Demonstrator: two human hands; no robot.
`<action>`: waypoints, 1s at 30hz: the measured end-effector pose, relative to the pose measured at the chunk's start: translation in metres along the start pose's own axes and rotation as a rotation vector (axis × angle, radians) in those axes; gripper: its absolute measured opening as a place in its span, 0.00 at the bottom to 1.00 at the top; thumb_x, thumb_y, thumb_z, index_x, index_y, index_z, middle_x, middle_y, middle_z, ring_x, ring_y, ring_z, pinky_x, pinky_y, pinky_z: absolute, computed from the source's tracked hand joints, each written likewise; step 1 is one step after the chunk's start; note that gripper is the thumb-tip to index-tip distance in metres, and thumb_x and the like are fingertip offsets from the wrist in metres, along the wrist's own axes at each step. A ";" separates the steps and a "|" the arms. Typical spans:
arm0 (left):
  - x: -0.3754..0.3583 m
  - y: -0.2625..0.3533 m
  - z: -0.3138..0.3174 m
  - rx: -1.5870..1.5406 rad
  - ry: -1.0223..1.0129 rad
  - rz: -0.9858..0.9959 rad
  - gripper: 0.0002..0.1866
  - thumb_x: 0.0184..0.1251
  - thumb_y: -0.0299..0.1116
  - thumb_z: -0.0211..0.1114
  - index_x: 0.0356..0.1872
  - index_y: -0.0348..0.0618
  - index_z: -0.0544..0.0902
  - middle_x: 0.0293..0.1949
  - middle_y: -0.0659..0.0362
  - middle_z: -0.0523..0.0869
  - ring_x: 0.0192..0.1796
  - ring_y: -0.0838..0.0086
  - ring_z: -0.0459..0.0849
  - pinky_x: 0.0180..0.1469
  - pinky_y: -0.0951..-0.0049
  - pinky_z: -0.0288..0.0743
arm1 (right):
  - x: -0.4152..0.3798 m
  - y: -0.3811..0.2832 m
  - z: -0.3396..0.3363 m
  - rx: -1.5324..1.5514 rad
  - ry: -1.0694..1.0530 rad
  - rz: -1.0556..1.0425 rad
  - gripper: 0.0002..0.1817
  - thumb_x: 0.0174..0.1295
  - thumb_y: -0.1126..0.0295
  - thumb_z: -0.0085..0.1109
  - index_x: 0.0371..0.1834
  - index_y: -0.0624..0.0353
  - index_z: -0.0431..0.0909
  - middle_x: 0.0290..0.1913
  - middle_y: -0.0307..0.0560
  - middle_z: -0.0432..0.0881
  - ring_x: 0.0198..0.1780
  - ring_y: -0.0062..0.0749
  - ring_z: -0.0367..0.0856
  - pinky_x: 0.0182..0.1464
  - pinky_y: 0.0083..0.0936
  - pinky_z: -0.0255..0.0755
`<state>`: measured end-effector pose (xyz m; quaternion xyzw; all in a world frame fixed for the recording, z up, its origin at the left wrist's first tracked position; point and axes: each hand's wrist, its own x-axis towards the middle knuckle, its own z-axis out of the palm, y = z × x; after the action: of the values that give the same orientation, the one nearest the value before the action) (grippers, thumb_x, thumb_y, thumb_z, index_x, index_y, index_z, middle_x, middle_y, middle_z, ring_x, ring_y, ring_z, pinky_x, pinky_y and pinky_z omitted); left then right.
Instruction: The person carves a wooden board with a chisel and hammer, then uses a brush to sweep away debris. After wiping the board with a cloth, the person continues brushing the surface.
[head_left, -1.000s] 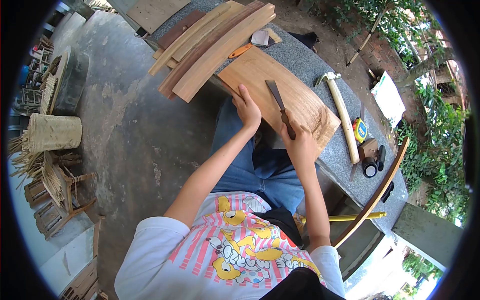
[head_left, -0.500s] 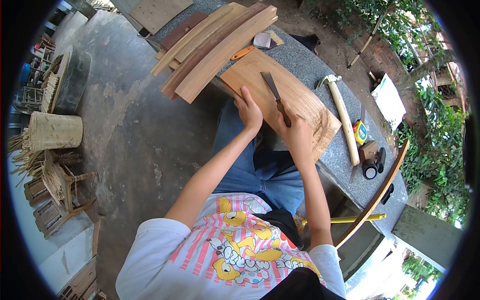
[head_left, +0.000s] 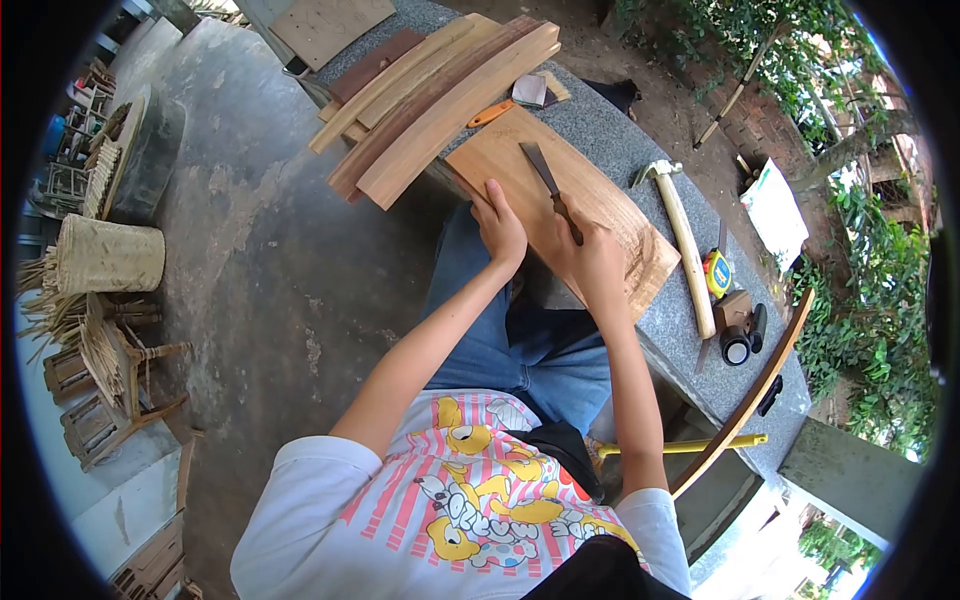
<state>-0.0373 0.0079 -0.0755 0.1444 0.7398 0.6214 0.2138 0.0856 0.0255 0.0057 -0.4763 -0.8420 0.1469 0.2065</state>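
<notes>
A flat, light-brown wooden board (head_left: 600,195) lies slanted over the edge of the grey stone bench, its near side above my lap. My left hand (head_left: 499,230) is closed on that near edge, a finger laid up along the wood. Wrapped round the dark handle of a chisel (head_left: 541,170), my right hand (head_left: 596,252) rests over the right half of the board. The flat blade points up and left, low across the board's face. Close to my right wrist, the board's right end has a darker, rough-looking patch.
Curved wooden pieces (head_left: 450,115) are stacked at the bench's left, beside an orange-handled tool (head_left: 491,113). Right of the board lie a hammer (head_left: 686,250), a yellow tape measure (head_left: 717,273) and a small wooden block (head_left: 735,307). A long curved strip (head_left: 750,405) leans at the bench's right end.
The view has shifted slightly, and the bench with its things sits a little differently in it. Both hands keep their holds, with the chisel at nearly the same slant over the board.
</notes>
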 end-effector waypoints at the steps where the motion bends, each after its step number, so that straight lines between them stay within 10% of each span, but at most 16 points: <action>1: 0.000 -0.001 0.000 0.003 0.003 0.002 0.40 0.78 0.61 0.36 0.79 0.53 0.34 0.59 0.30 0.69 0.55 0.41 0.78 0.57 0.53 0.74 | 0.005 -0.001 -0.002 0.017 -0.020 -0.007 0.20 0.65 0.59 0.61 0.60 0.43 0.81 0.25 0.57 0.83 0.28 0.52 0.85 0.32 0.42 0.79; 5: -0.005 0.014 -0.004 -0.083 -0.039 -0.092 0.41 0.79 0.60 0.37 0.79 0.43 0.37 0.70 0.32 0.61 0.69 0.47 0.67 0.69 0.58 0.61 | -0.015 0.008 -0.005 0.034 0.016 -0.032 0.20 0.65 0.59 0.61 0.60 0.44 0.81 0.25 0.56 0.83 0.28 0.51 0.85 0.32 0.42 0.79; 23: -0.001 0.003 0.000 0.026 0.023 0.001 0.40 0.78 0.61 0.35 0.79 0.51 0.34 0.57 0.28 0.70 0.52 0.39 0.80 0.53 0.50 0.76 | 0.016 -0.011 -0.013 0.069 -0.073 0.018 0.18 0.64 0.59 0.64 0.56 0.47 0.84 0.28 0.58 0.84 0.31 0.51 0.85 0.34 0.39 0.77; 30: -0.004 0.019 -0.008 -0.058 -0.065 -0.109 0.42 0.78 0.61 0.35 0.79 0.45 0.35 0.68 0.32 0.63 0.66 0.46 0.70 0.67 0.57 0.65 | 0.016 -0.011 -0.008 0.099 0.016 -0.073 0.18 0.64 0.60 0.63 0.57 0.45 0.83 0.27 0.59 0.84 0.29 0.51 0.85 0.32 0.39 0.76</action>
<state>-0.0386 0.0027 -0.0551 0.1178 0.7207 0.6251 0.2754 0.0736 0.0343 0.0212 -0.4356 -0.8488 0.1771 0.2418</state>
